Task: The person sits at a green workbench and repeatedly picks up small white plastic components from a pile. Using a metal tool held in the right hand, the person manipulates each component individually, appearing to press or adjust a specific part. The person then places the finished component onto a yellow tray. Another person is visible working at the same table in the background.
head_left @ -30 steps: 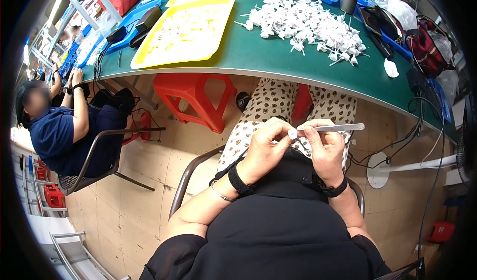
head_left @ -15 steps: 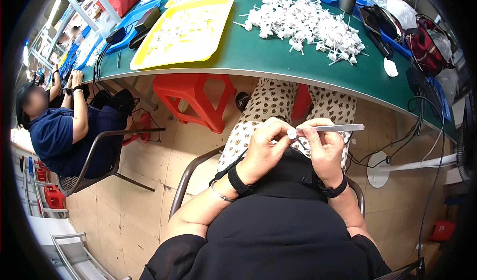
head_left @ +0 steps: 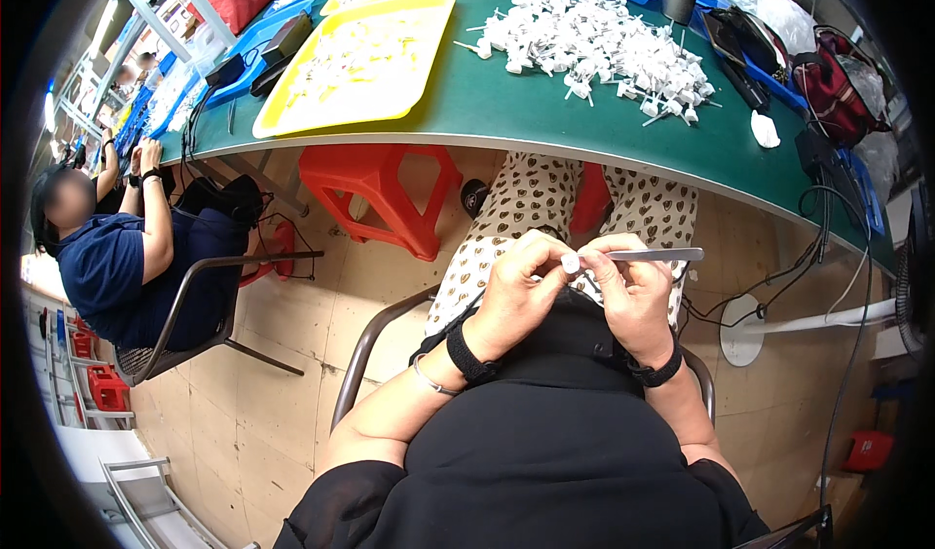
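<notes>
Above my lap, my left hand (head_left: 524, 286) is closed, pinching a small white plastic piece (head_left: 571, 262) between thumb and fingertips. Close beside it, my right hand (head_left: 635, 286) grips a slim, flat metal hand tool (head_left: 667, 254). The tool's rounded end sticks out to the right, and its working end is hidden by my fingers near the white piece. The two hands nearly touch at the fingertips. On the green table (head_left: 545, 120) ahead lies a large heap of small white plastic parts (head_left: 594, 47).
A yellow tray (head_left: 414, 101) of small parts stands left of the heap. Bags lie at the table's right end, including a dark red one (head_left: 833, 86). Beneath the table is a red stool (head_left: 380, 184). A co-worker (head_left: 146, 247) sits at the left. Cables hang at the right.
The metal tool has turned slightly and its protruding end has shifted a little left. The white piece has turned a little in my left fingers. Both hands keep their place.
</notes>
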A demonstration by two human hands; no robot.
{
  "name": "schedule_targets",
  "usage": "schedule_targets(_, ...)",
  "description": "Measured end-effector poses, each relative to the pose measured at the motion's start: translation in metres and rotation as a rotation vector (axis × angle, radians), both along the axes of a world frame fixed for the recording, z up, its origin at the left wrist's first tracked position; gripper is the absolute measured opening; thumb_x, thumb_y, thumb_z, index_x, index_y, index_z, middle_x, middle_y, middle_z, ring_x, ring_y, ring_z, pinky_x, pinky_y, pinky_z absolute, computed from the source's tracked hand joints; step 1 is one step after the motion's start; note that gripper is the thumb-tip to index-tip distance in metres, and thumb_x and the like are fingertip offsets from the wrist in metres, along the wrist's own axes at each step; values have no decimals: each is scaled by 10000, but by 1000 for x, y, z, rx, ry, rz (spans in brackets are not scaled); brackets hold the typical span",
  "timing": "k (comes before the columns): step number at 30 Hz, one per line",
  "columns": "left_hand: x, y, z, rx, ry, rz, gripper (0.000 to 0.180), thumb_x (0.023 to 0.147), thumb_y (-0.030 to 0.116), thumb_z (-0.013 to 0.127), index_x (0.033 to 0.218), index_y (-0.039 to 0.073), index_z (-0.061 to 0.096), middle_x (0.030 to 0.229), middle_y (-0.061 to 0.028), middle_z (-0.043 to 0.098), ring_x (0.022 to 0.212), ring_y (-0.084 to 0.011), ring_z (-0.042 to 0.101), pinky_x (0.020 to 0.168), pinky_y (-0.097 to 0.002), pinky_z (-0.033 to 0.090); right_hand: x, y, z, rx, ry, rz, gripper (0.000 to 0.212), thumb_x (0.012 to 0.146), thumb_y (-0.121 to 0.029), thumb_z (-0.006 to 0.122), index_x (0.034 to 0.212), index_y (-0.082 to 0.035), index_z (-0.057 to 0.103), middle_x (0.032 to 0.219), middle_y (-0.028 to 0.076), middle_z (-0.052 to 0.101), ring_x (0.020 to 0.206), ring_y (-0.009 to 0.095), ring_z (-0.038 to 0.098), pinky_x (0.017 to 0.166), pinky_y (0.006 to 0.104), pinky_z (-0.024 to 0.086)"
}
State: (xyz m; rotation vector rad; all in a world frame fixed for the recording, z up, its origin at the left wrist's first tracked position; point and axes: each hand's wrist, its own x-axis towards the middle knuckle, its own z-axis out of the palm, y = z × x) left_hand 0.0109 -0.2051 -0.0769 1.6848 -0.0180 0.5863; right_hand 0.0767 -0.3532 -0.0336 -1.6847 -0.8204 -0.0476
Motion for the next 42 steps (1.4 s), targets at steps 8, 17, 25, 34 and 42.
schedule_targets(8, 1, 4, 0, -1, -37, -59, 73, 945, 27, 694, 997, -10, 658, 936, -57, 647, 826, -123, 666, 726, -253, 572, -2, 1, -4, 150, 196, 16, 67, 966, -39, 669, 951, 23, 686, 838, 50, 688, 748, 115, 675, 651, 251, 530)
schedule_targets(17, 2, 2, 0, -42, -28, -29, 93, 868, -49, 714, 937, 1, 676, 892, -76, 649, 775, -163, 661, 675, -282, 545, -1, 0, -6, 109, 126, 28, 87, 960, -57, 687, 974, 28, 696, 865, 69, 704, 719, 129, 675, 649, 259, 531)
schedule_targets(25, 1, 6, -1, 8, 20, -78, 64, 952, 23, 685, 995, -10, 651, 934, -55, 639, 826, -120, 661, 726, -256, 563, -2, 4, -7, 157, 57, 27, 74, 957, -40, 681, 953, 32, 693, 855, 85, 700, 709, 147, 678, 634, 271, 533)
schedule_targets(34, 2, 6, 0, 89, 2, -43, 70, 935, 45, 711, 944, -9, 668, 910, -60, 654, 791, -126, 650, 691, -252, 544, 2, 2, -6, 84, -64, 47, 42, 934, -20, 695, 943, 22, 695, 846, 94, 695, 703, 169, 671, 622, 283, 521)
schedule_targets(42, 3, 5, 1, 116, -3, -17, 109, 842, -38, 710, 920, 19, 660, 856, -83, 638, 785, -217, 646, 655, -320, 525, 3, 1, -4, 11, -106, 28, 58, 934, -43, 698, 932, 14, 696, 838, 90, 693, 696, 178, 667, 621, 289, 515)
